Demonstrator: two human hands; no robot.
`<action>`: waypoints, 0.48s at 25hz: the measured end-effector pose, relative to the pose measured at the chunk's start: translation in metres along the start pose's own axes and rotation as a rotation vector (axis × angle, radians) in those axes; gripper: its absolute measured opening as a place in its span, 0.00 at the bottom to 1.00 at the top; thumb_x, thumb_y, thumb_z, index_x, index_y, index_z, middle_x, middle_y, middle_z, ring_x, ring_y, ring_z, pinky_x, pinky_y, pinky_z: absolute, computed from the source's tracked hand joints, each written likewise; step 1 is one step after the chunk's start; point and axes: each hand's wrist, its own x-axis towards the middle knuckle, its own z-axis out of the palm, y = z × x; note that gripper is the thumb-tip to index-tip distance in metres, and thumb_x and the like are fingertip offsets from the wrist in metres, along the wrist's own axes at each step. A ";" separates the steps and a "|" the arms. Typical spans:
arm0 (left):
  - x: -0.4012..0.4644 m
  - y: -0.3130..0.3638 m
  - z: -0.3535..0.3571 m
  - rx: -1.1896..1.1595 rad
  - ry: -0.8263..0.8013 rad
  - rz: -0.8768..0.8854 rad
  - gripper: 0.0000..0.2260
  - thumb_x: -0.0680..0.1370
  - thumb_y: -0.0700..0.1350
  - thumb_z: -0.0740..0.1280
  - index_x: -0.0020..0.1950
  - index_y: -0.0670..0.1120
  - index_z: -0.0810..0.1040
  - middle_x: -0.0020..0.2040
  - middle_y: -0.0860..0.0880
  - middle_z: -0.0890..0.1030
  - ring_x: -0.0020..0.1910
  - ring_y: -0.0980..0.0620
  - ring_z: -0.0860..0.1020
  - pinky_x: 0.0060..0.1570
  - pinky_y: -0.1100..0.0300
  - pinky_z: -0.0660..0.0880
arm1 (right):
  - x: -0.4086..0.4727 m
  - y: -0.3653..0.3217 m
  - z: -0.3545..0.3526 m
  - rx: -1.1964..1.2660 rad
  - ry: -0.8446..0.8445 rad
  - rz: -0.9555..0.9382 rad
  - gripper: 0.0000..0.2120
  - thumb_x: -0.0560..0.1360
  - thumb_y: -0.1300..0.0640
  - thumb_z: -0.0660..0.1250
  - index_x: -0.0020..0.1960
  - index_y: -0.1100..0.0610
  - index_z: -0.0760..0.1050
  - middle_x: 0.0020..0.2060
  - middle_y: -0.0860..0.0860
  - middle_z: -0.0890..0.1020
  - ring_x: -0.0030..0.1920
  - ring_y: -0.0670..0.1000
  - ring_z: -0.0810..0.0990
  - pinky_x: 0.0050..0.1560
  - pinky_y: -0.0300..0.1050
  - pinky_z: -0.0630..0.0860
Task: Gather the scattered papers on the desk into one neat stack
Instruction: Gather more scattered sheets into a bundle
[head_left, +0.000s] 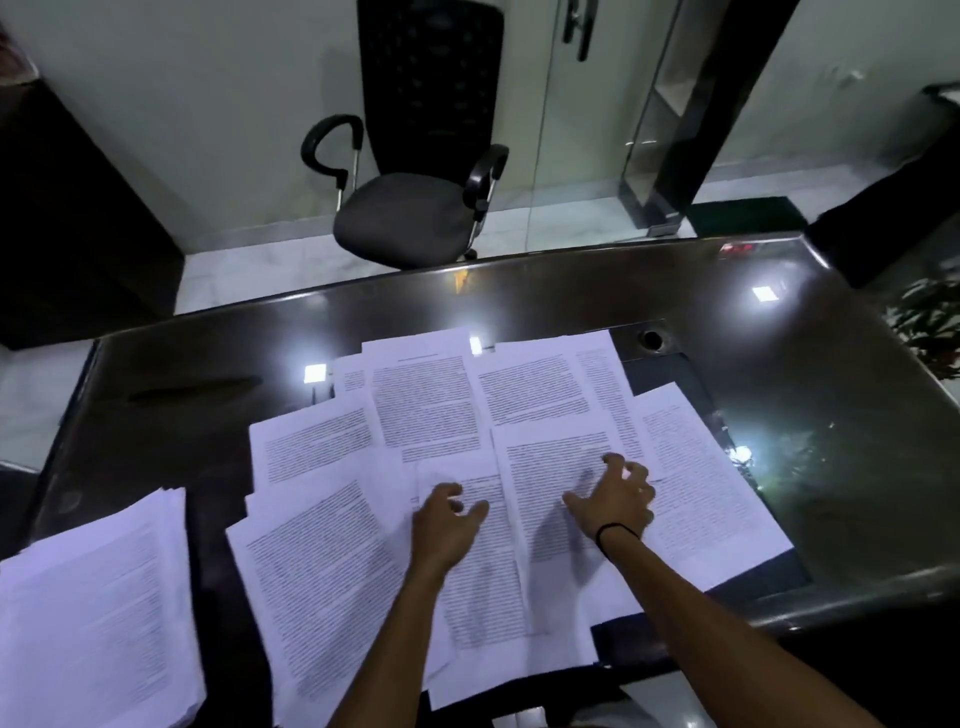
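The printed lines on the scattered papers (431, 415) are staying too small to read. The stack (98, 613) at the desk's (779, 364) left edge is running out of the picture. Both hands are covering some text.

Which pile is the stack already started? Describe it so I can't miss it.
Start at the dark glossy desk and go to its near left corner. The stack lies there alone, apart from the fanned loose sheets, its many layered edges showing its thickness.
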 end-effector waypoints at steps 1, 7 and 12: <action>0.001 0.009 0.022 0.011 -0.042 -0.034 0.26 0.74 0.55 0.75 0.68 0.45 0.75 0.60 0.45 0.82 0.60 0.46 0.80 0.63 0.56 0.74 | 0.010 0.014 -0.007 0.049 -0.023 0.075 0.41 0.65 0.46 0.78 0.71 0.49 0.61 0.69 0.56 0.63 0.66 0.63 0.68 0.59 0.59 0.72; 0.017 0.024 0.086 0.007 0.005 -0.165 0.14 0.70 0.54 0.78 0.49 0.48 0.80 0.49 0.51 0.83 0.54 0.45 0.82 0.54 0.56 0.77 | 0.050 0.049 -0.026 0.192 -0.160 -0.030 0.04 0.71 0.56 0.71 0.45 0.51 0.77 0.50 0.52 0.78 0.53 0.56 0.79 0.49 0.46 0.76; 0.009 0.042 0.103 -0.008 0.071 -0.178 0.17 0.68 0.53 0.80 0.28 0.47 0.77 0.30 0.52 0.81 0.33 0.51 0.80 0.36 0.60 0.73 | 0.064 0.053 -0.029 0.069 -0.167 -0.065 0.28 0.63 0.49 0.77 0.56 0.52 0.67 0.56 0.52 0.65 0.53 0.60 0.74 0.48 0.49 0.75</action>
